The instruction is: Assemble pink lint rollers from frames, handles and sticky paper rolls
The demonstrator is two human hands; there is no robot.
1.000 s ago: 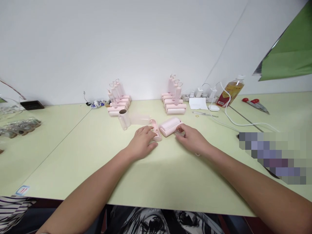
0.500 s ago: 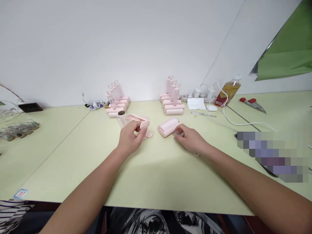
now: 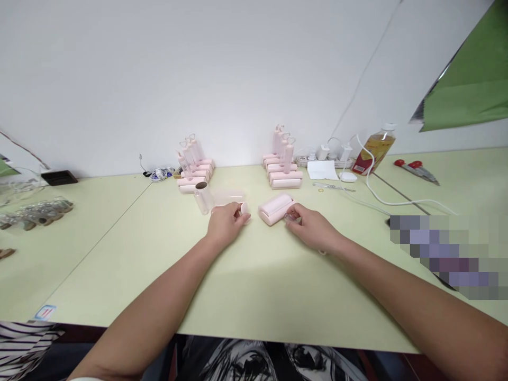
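My left hand [image 3: 225, 226] is closed in a pinch on a pale pink plastic piece with a rounded end [image 3: 243, 208]; the fingers hide most of it. Just beyond that hand lies a clear, pinkish plastic part [image 3: 230, 196]. A roll with a brown cardboard core [image 3: 202, 199] stands upright to its left. My right hand [image 3: 311, 226] is closed around the clear handle [image 3: 291, 216] of a pink lint roller [image 3: 275, 208], which rests on the table. Behind my right wrist, a pink loop [image 3: 322, 252] shows at the handle's end.
Two rows of pink lint rollers with upright handles, left [image 3: 194, 172] and right [image 3: 283, 170], stand near the wall. Tweezers [image 3: 335, 187], white paper [image 3: 322, 170], cables, a drink bottle [image 3: 375, 150] and red-handled cutters [image 3: 416, 170] lie right. Bagged items [image 3: 35, 211] are at left.
My left hand has moved slightly right and lowered with the pink piece, uncovering the clear part behind it. My right hand keeps its hold. The whole view has shifted slightly.
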